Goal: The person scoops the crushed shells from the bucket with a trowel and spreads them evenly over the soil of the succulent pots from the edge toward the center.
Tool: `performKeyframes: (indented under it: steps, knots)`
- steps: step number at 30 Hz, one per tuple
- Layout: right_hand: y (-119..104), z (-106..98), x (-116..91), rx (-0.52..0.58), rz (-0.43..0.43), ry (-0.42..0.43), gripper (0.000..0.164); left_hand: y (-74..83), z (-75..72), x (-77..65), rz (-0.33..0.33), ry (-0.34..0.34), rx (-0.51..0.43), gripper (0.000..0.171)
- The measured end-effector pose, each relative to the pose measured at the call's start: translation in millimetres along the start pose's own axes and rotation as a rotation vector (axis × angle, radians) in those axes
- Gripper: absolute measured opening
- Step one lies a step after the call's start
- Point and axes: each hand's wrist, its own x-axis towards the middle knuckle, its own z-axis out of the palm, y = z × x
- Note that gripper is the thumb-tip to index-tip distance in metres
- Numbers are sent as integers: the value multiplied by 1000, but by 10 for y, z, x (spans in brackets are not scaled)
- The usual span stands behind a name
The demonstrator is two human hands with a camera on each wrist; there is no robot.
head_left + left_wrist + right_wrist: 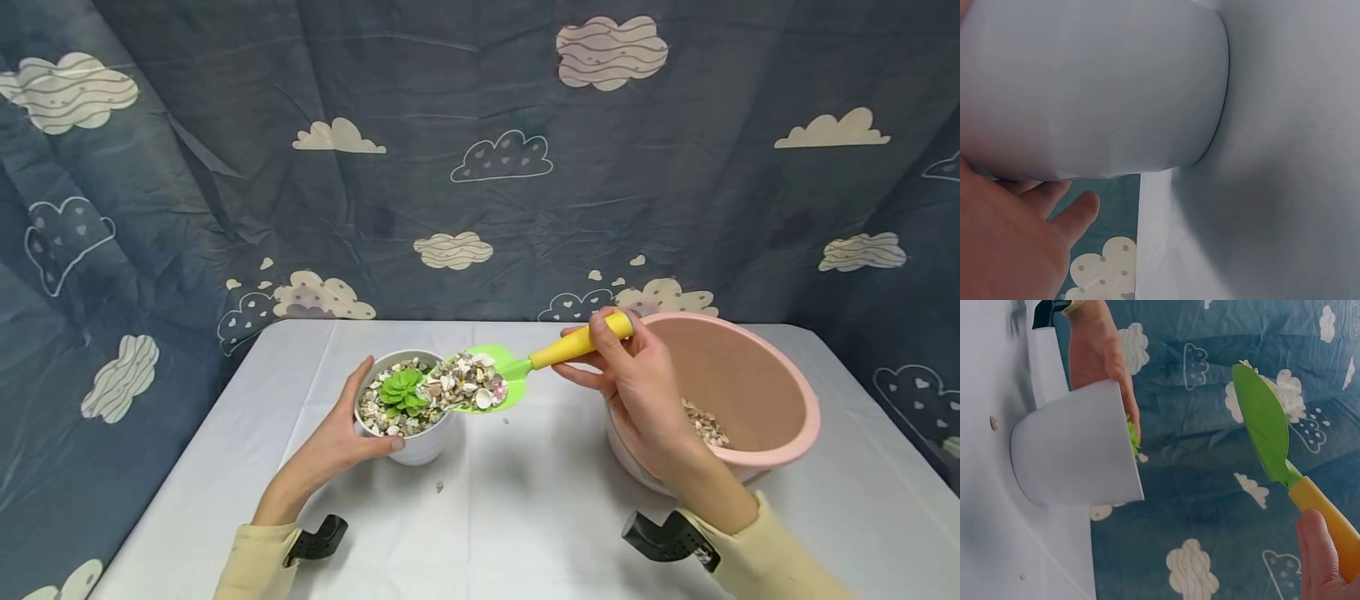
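Observation:
A white flowerpot point(420, 450) stands on the table, filled with small pebbles and shell bits around a green succulent point(402, 390). My left hand point(333, 442) holds the pot from its left side, thumb at the near rim and fingers along the far side. With my right hand point(641, 383) I grip the yellow handle of a green garden trowel point(513, 377). Its blade is heaped with pebbles and shells point(468, 383) and reaches to the pot's right rim in the head view. From the right wrist, the green blade point(1263, 425) shows above the pot's rim level.
A large pink tub point(806, 425) stands at the right behind my right hand, with more pebbles point(703, 423) at its bottom. A few stray pebbles point(440, 487) lie on the white tablecloth point(517, 533). A dark cloud-print curtain point(420, 200) hangs behind the table.

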Motion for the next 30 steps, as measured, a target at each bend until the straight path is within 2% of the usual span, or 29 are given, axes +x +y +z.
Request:
performKeyframes:
  steps: [7, 15, 26, 30]
  knots:
    - [155, 119, 87, -42, 23, -1, 28, -12, 1, 4, -20, 6, -33, 121]
    - [389, 206, 219, -34, 23, -1, 27, -19, -1, -4, -12, -1, -56, 119]
    - [662, 261, 484, -89, 20, 27, 27, -48, -2, -3, -17, 10, -70, 117]
    - [727, 253, 553, -96, 17, 10, 24, -43, -7, 1, -20, 8, -74, 117]
